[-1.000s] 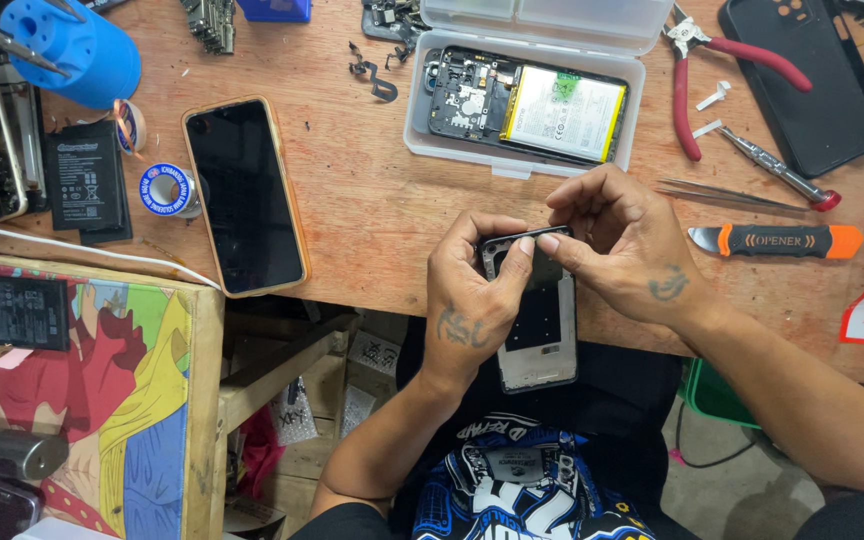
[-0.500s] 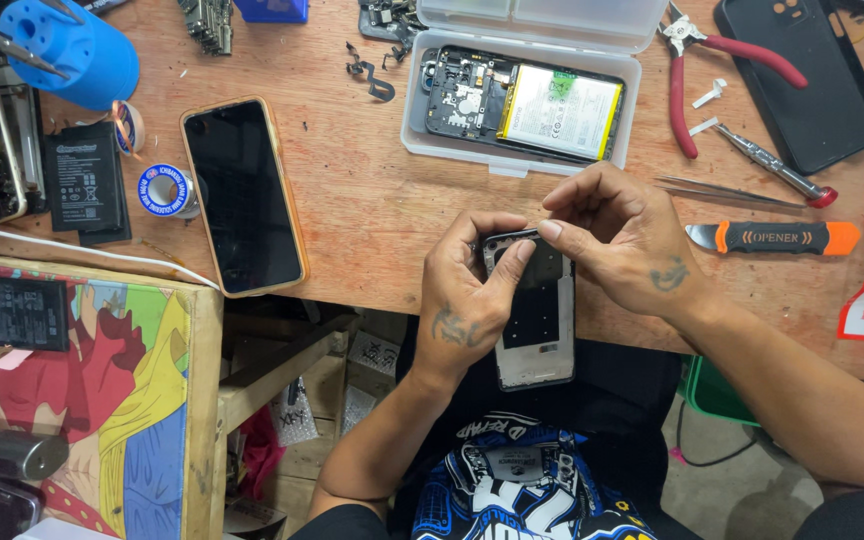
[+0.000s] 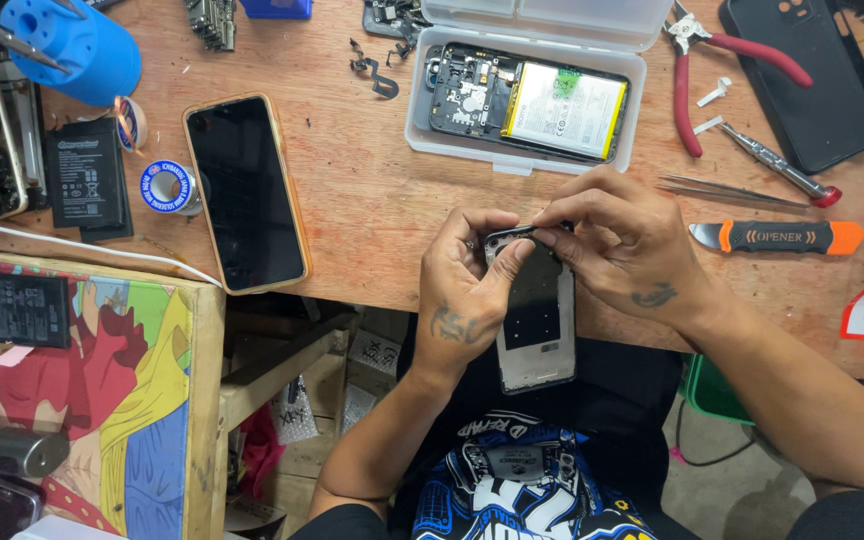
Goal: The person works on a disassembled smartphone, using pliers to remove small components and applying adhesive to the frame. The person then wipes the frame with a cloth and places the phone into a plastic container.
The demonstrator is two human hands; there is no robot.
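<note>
So the wooden workbench (image 3: 372, 215) fills most of the view, and both hands sit at its near edge, right in front of the person's body. Just beyond the right hand is the clear plastic tray (image 3: 527, 160) with an opened phone (image 3: 527, 100) showing its battery and board. Off to the left of the left hand lies an intact phone (image 3: 245, 192) face up, dark screen, well apart from the work. Out past the right hand's knuckles there's the orange-and-black pry tool (image 3: 777, 237), and further on the red-handled pliers (image 3: 712, 75). The thing being worked on is the phone back frame (image 3: 537, 325), held upright-ish between the hands and hanging over the bench edge. Compared with a second ago, the frame's top end has come up closer to the fingertips and both hands have closed in tighter on it. Left hand (image 3: 462, 290) grips the frame's left side with thumb across the top corner; right hand (image 3: 622, 245) pinches the top edge between thumb and forefinger. Looks to me like a small part at that top edge is being picked at or seated, though it's too small to tell which.
</note>
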